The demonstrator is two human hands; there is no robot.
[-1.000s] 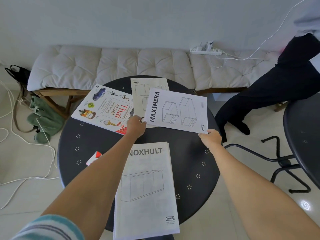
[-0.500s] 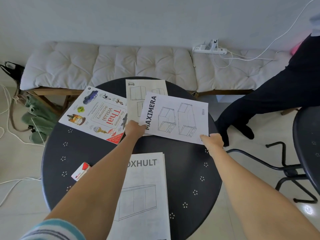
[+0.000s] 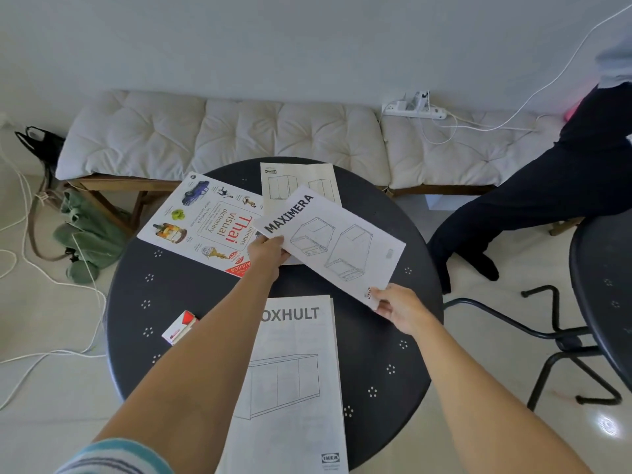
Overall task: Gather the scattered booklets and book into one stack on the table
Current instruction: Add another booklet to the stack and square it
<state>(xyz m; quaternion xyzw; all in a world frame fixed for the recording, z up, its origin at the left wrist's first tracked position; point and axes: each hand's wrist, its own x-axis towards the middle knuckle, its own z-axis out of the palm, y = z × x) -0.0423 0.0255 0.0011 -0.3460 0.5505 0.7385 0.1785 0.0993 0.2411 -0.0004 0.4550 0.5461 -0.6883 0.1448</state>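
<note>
On the round black table [image 3: 403, 343] lie several printed items. Both hands hold the white MAXIMERA booklet [image 3: 335, 244]: my left hand [image 3: 266, 251] grips its near left corner and my right hand [image 3: 396, 306] pinches its near right corner. The booklet is tilted and lifted off the table. Behind it lies another white booklet [image 3: 294, 181], partly covered. The colourful Thai visual dictionary book [image 3: 201, 220] lies at the far left, hanging over the table edge. A large NOXHULT booklet [image 3: 294, 381] lies at the near edge, partly under my left forearm.
A small red and white box [image 3: 179, 328] sits at the table's left. A cushioned bench [image 3: 222, 135] stands behind, with a power strip [image 3: 413, 109] on it. A person's dark legs [image 3: 533, 200] are at right, near a second black table [image 3: 602, 295]. Cables and a green bag [image 3: 85, 230] lie on the floor.
The MAXIMERA booklet has been lifted and turned clockwise, its right corner drawn toward me. My right hand moved nearer and lower; my left hand kept its grip.
</note>
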